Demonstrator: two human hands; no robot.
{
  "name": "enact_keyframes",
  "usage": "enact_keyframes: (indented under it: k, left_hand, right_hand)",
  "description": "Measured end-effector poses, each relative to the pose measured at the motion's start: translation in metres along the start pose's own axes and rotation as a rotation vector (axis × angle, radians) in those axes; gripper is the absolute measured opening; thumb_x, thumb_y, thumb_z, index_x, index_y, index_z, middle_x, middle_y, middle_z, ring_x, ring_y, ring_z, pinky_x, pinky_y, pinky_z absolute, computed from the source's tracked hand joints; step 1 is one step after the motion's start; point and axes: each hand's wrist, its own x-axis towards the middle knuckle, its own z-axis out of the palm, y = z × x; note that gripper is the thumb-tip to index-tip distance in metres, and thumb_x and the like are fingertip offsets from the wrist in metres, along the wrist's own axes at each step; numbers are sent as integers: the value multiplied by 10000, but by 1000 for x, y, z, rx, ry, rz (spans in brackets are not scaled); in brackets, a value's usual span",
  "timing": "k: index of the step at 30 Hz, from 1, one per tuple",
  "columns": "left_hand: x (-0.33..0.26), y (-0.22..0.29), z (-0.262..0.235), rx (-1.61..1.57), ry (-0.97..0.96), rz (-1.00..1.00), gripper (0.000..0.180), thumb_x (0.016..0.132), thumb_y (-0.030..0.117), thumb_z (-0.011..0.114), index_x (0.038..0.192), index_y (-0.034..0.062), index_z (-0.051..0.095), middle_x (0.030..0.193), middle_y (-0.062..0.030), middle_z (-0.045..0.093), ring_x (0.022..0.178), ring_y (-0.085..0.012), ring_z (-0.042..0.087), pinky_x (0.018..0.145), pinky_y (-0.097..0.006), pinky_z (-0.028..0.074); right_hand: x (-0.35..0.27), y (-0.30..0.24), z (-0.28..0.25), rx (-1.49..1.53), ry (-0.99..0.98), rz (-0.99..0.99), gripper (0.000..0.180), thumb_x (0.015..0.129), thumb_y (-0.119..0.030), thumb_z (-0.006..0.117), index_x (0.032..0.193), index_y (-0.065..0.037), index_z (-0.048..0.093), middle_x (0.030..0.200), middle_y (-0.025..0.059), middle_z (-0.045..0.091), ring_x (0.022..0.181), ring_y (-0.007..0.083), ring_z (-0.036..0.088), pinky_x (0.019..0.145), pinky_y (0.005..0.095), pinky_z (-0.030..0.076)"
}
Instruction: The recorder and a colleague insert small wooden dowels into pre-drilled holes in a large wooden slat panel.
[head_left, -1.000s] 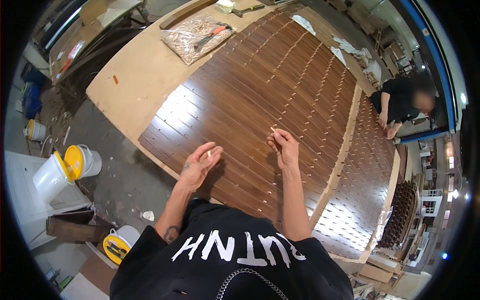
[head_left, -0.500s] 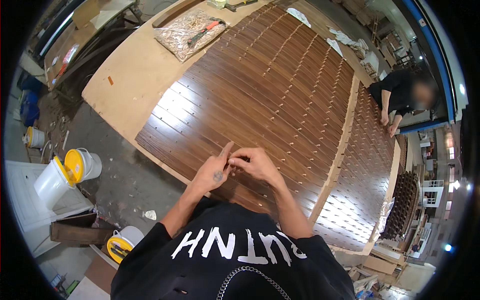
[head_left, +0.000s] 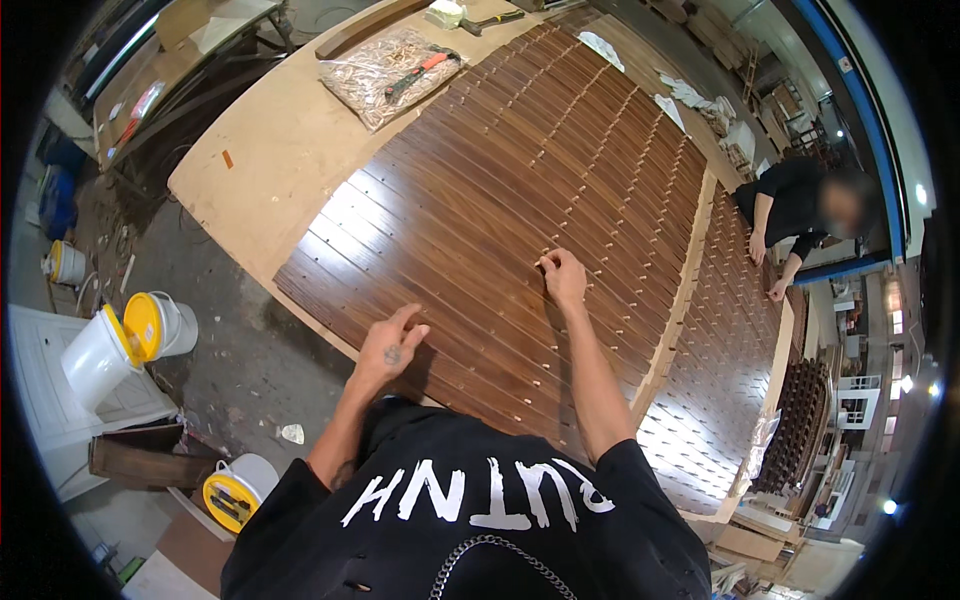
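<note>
Woodworking workshop: brown slatted panel point(head_left: 430, 225) on broad worktable point(head_left: 250, 185), hammer point(head_left: 496, 20), white buckets point(head_left: 98, 362), littered grey floor point(head_left: 235, 370).

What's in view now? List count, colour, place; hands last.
Slatted panels: two, dark brown, centre and right
Pegs: many, pale, rows on panels
Table: one, pale wood, under panels
Bag of pegs: one, clear, table's upper left
Tool: one, red and black, on bag
Hammer: one, black and yellow, table's far edge
Cloths: several, white, panel's far edge
Buckets: four, white with yellow lids, left
Co-worker: one, black clothing, beside right panel
Shirt: one, black, bottom centre
Left hand: one, bare, over centre panel's near edge
Right hand: one, bare, fingertips at centre panel
</note>
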Motion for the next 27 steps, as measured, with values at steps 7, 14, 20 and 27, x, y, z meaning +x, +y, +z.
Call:
enact_keyframes:
  k: [7,14,20,27]
  left_hand:
    - [-18,-30,-23,-66,111,-44,391,897,225,624,1193,-29,586,787,-198,686,735,-290,692,701,-346,523]
    - [-30,-41,-30,-169,148,-35,397,911,238,614,1192,-41,583,790,-188,693,737,-262,695,702,-336,525]
    - [-44,-15,-32,-89,151,32,389,928,258,607,1193,-26,583,807,-180,692,760,-278,695,718,-333,525]
    - [-69,32,-27,-22,86,119,380,924,258,619,1190,-10,579,752,-204,643,695,-314,656,652,-364,498]
  right_hand:
    - [-7,-11,-2,-64,-2,-125,179,837,-243,657,857,-66,641,900,136,659,875,333,626,749,429,485]
    - [-17,-15,0,-86,10,-156,190,866,-257,612,871,-67,607,946,137,636,909,361,605,763,463,478]
    - [-18,-25,0,-142,26,-242,190,866,-249,611,877,-61,590,917,150,618,907,376,606,754,481,478]
    - [-15,-35,3,-167,-54,-110,205,816,-245,670,828,-45,628,925,185,655,917,386,623,763,491,490]
